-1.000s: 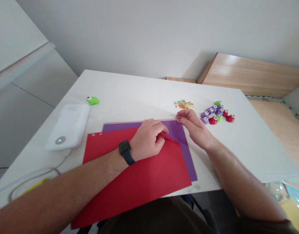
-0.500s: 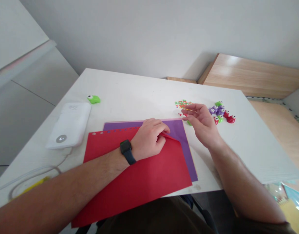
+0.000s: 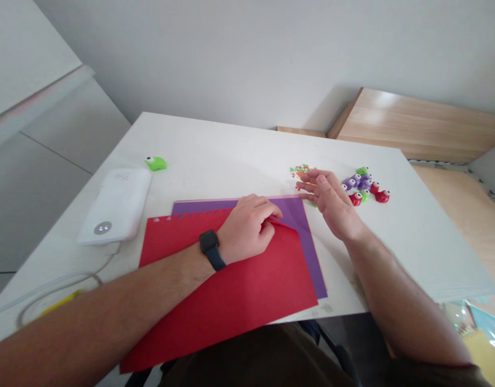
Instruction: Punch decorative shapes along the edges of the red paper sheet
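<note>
You are curling your left hand (image 3: pixel 247 227) over the red paper sheet (image 3: pixel 231 301), pinching its lifted corner (image 3: pixel 283 227) between your fingers, so that hand is grasping the paper. A black watch (image 3: pixel 210 250) is sitting on your left wrist, resting just above the sheet. Your right hand (image 3: pixel 332 204) is hovering open, its fingers spread and holding nothing that you can clearly see, beyond the far right corner of the red paper sheet.

Just under that lifted corner, the red paper sheet is lying on a purple paper sheet (image 3: pixel 310 258), which is showing past its far and right edges. A row of small punched holes is running along the red paper sheet's far edge.

Beyond the red paper sheet, a pile of tiny paper bits (image 3: pixel 301 171) is sitting on the white table (image 3: pixel 231 140), right beside your right fingertips. A cluster of purple, red and green paper punches (image 3: pixel 362 185) is sitting further right of the pile. Past the sheet's far left corner, a green paper punch (image 3: pixel 155 163) is sitting on the table, and a white power bank (image 3: pixel 114 207) is lying nearer its left edge, with a pale cable (image 3: pixel 70 277) trailing from it.
</note>
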`<state>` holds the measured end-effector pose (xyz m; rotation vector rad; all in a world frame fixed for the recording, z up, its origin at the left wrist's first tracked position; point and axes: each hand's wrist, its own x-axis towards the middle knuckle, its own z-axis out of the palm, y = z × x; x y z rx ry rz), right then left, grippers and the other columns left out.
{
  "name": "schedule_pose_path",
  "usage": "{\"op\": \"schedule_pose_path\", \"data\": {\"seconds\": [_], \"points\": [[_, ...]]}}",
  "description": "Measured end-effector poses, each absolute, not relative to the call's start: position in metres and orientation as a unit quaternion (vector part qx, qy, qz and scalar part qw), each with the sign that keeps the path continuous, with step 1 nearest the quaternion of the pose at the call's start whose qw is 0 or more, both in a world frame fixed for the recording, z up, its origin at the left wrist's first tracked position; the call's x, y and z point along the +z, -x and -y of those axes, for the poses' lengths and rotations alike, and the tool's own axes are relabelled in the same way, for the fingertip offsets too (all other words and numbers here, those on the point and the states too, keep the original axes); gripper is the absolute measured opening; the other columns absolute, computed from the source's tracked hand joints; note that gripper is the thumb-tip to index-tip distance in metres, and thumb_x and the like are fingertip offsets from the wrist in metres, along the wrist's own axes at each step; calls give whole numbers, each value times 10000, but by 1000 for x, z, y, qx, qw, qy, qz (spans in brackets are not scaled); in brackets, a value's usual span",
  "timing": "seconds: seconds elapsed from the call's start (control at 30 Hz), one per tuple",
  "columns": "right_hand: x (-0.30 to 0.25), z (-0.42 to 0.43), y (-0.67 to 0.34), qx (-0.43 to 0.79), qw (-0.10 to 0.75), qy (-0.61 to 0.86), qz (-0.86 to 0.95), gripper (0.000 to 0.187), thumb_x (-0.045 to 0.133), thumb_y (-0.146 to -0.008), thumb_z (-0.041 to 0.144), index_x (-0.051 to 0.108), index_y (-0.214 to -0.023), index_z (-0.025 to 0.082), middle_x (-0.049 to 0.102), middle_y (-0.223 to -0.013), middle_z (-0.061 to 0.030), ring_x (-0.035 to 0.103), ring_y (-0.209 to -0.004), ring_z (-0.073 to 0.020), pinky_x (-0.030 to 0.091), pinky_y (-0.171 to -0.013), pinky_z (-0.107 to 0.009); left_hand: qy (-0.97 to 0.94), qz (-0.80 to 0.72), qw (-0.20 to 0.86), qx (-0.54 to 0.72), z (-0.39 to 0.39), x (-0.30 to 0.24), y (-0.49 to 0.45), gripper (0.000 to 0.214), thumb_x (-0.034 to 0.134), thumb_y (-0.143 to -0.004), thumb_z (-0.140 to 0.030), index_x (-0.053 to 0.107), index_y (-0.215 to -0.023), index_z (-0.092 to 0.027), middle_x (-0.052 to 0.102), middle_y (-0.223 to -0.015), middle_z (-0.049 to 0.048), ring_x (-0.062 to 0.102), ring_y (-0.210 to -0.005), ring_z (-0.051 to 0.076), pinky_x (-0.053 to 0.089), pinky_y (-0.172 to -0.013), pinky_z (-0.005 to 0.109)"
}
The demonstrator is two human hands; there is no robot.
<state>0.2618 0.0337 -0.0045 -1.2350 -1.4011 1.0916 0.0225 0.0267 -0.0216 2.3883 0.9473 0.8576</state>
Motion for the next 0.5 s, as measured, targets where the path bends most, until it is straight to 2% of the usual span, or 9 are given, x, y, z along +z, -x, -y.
{"op": "schedule_pose_path", "data": {"seconds": [0.1, 0.23, 0.5], "points": [[-13, -40, -261, 451, 452, 512, 575, 465, 469, -1003, 724, 559, -1201, 313, 640, -1292, -55, 641, -1252, -229, 549, -1096, -455, -861, -341, 215, 312, -27, -22, -22, 273, 559, -826, -19, 676, -986, -208, 738, -1003, 50, 643, -998, 240, 495, -969, 430], [-18, -42, -262, 398, 440, 535, 601, 518, 421, -995, 769, 576, -1211, 324, 661, -1271, -47, 599, -1305, -226, 495, -1167, -463, -862, -338, 214, 311, -28, -23, -22, 279, 557, -823, -17, 676, -988, -207, 738, -998, 49, 642, -994, 238, 496, -962, 429], [-18, -39, -264, 381, 407, 550, 621, 513, 396, -1026, 732, 574, -1256, 310, 670, -1236, -59, 656, -1192, -226, 549, -1089, -427, -861, -337, 215, 315, -27, -22, -23, 275, 563, -819, -12, 679, -985, -198, 734, -990, 44, 636, -983, 233, 490, -959, 420]]}}
